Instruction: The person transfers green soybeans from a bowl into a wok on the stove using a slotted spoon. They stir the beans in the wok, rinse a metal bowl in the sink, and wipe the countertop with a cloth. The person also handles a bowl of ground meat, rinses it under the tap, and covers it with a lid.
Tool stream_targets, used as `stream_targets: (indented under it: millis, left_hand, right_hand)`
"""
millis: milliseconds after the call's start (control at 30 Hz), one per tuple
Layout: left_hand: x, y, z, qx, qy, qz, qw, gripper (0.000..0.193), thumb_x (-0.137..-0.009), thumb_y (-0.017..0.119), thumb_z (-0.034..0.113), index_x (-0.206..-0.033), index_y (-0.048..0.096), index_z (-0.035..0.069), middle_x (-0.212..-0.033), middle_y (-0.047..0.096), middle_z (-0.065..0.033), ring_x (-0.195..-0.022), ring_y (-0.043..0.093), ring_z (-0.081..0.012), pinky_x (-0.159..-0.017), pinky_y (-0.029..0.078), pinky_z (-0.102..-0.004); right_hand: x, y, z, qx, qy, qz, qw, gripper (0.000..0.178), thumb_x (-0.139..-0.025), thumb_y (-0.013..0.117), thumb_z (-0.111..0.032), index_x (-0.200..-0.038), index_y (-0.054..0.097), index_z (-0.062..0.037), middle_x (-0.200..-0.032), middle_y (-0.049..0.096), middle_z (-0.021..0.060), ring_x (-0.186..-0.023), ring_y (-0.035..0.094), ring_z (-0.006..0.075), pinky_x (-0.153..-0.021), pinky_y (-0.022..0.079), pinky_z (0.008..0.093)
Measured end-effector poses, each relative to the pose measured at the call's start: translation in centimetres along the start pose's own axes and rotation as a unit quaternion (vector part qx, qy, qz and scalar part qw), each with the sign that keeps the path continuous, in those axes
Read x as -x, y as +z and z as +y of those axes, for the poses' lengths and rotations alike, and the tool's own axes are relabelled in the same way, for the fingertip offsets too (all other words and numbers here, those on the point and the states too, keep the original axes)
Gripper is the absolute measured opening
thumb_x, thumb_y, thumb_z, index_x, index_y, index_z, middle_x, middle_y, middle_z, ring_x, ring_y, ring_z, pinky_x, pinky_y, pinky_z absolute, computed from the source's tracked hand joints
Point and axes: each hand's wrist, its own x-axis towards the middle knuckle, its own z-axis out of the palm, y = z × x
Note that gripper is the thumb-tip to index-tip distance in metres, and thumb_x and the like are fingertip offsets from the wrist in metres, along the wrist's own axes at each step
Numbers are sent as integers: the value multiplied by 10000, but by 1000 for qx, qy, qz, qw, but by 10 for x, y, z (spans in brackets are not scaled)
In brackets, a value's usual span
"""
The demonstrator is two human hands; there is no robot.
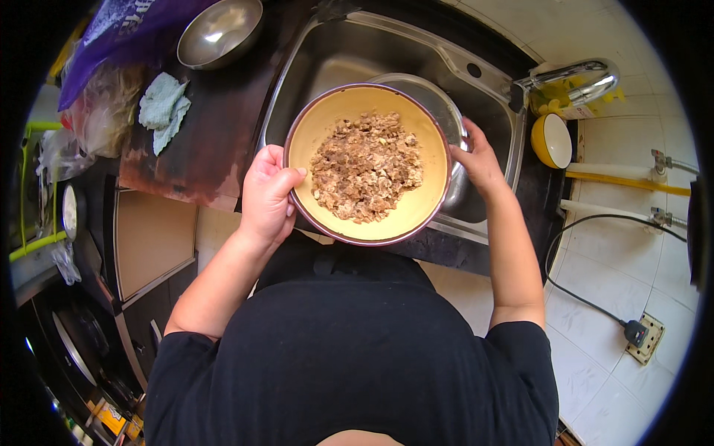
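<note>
A yellow bowl (301, 123) with a dark rim holds a crumbly brown mixture (368, 167). It sits in front of my body, over the near edge of the sink. My left hand (269, 197) is closed on its left side, thumb over the rim and fingers underneath. Behind the bowl, mostly hidden by it, is a round stainless-steel basin (428, 91). At the bowl's right edge, my right hand (480, 163) has its thumb and fingers around the basin's rim. Its thumb tip is close to the yellow bowl's rim.
A chrome faucet (580, 78) and a small yellow bowl (551, 141) stand right of the sink (349, 44). On the dark counter at left are a steel bowl (221, 33), a pale cloth (163, 108) and plastic bags (104, 111). A plugged cord (584, 293) hangs along the tiled wall.
</note>
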Motion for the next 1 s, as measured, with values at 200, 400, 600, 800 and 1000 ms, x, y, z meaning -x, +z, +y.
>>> stream_targets:
  millis: [200, 400, 600, 800, 1000]
  left_hand:
    - [-2, -1, 4, -49, -33, 31, 998, 150, -760, 500, -32, -775, 407, 85, -593, 457, 5, -367, 329, -41, -320, 251, -176]
    - [-21, -9, 14, -84, -65, -61, 992, 111, -786, 472, -10, -783, 426, 90, -610, 464, 15, -368, 321, -34, -330, 251, -168]
    - [-54, -14, 8, -108, -86, -180, 974, 92, -790, 447, 2, -795, 427, 91, -609, 446, 23, -379, 305, -29, -331, 236, -162]
    - [-88, -22, -14, -111, -167, -257, 945, 97, -767, 443, -1, -810, 414, 81, -620, 467, 10, -368, 309, -28, -322, 244, -151]
    - [-87, 7, 10, -189, -206, -303, 911, 119, -749, 448, -3, -779, 389, 96, -566, 449, -5, -343, 297, -40, -294, 236, -158]
  right_hand:
    - [33, 10, -37, 255, -84, 45, 962, 620, -661, 657, -151, -1223, 426, -32, -1380, 217, 247, -1273, 265, 321, -1028, 244, 334]
    - [52, 14, -29, -11, 29, 169, 985, 106, -667, 616, -72, -709, 519, -71, -582, 531, 67, -575, 532, 176, -536, 424, 317]
    - [100, 26, -41, 281, 37, 155, 947, 877, -593, 728, -277, -1338, 281, -155, -1381, 196, 226, -1281, 191, 381, -1016, 141, 549]
    - [148, 47, -34, 184, 96, 301, 931, 241, -670, 614, -138, -872, 496, -82, -927, 552, 144, -820, 541, 303, -751, 424, 393]
    - [191, 82, -72, -18, 66, 239, 969, 559, -846, 500, -222, -1346, 271, -120, -1359, 305, 173, -1255, 288, 330, -1034, 251, 373]
